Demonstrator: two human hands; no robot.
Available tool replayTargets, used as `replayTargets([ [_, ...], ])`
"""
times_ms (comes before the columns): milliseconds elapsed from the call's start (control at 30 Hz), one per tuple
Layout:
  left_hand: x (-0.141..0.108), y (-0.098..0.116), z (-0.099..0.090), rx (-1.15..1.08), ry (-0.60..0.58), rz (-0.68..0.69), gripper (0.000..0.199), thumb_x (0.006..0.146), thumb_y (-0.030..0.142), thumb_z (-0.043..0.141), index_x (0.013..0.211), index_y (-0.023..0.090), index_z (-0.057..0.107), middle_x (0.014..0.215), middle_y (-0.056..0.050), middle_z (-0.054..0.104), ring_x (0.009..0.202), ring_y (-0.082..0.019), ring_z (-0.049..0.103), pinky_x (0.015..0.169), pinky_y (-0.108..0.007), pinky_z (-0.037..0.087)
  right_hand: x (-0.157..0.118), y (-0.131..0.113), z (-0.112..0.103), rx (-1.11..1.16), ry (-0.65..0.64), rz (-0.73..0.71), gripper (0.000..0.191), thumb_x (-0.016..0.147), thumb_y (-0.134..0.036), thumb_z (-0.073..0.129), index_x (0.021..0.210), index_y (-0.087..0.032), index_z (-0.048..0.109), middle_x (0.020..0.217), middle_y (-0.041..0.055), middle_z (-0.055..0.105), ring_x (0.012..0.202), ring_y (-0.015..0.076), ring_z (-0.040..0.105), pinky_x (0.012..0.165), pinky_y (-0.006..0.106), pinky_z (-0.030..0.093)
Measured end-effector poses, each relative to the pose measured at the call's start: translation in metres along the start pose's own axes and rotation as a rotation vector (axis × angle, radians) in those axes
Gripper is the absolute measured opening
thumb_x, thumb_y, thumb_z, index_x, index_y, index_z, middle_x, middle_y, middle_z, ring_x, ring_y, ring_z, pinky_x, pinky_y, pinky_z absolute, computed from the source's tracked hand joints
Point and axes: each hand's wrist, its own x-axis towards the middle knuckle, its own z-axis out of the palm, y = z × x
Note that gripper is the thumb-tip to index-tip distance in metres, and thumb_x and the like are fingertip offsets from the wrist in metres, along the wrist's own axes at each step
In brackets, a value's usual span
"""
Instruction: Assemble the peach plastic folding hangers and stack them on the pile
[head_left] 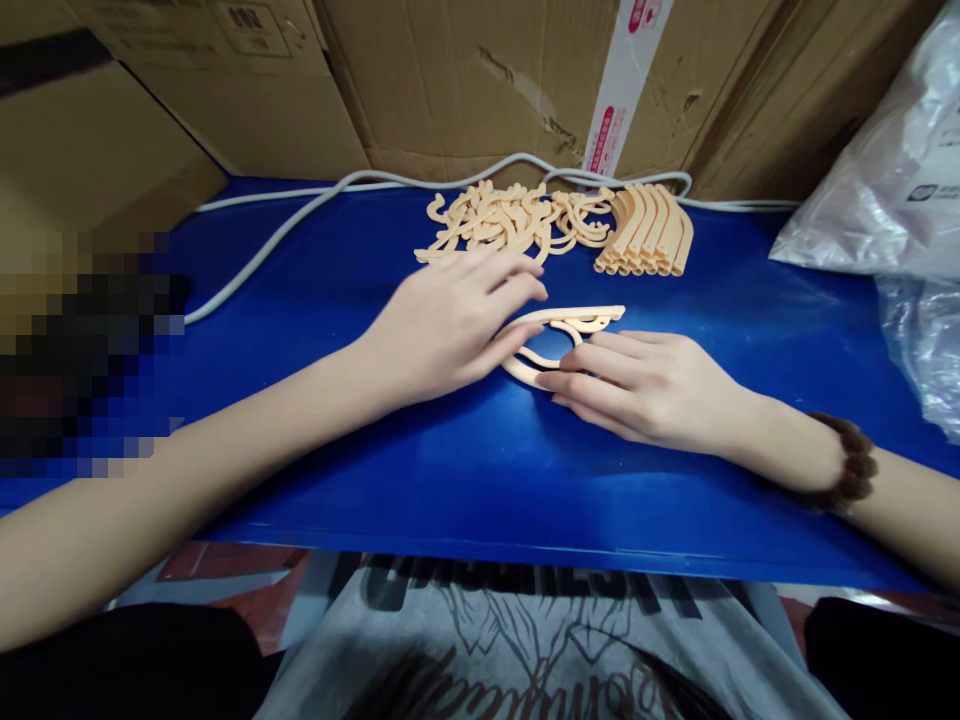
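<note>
Several curved beige plastic pieces [574,314] lie together on the blue table, forming a rounded outline between my hands. My left hand [469,310] is over their left end, thumb against the curve, fingers bent and apart. From the right, my right hand [637,385] has its fingertips closed on the lower curved piece [521,371]. Behind my left hand is a loose pile of small curved beige parts [495,217]. To the right of that pile, longer curved beige pieces [649,230] are stacked side by side.
A white cable [292,225] runs along the back of the blue table [420,500]. Cardboard boxes [465,90] stand behind it. Clear plastic bags [885,170] sit at the back right. A pixelated area covers the left side.
</note>
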Motion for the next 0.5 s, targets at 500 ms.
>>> replayTargets([
  [500,0.052,-0.094,0.005,0.060,-0.325,-0.823,0.100,0.090,0.086,0.053,0.155,0.010,0.047,0.151,-0.020,0.060,0.129,-0.039,0.062,0.100,-0.056,0.050,0.000,0.000,0.001,0.045,-0.019,0.015,0.032,0.111,-0.023,0.043,0.110,-0.015,0.074,0.093,0.0053,0.072,0.079,0.0154,0.060,0.067,0.030,0.045],
])
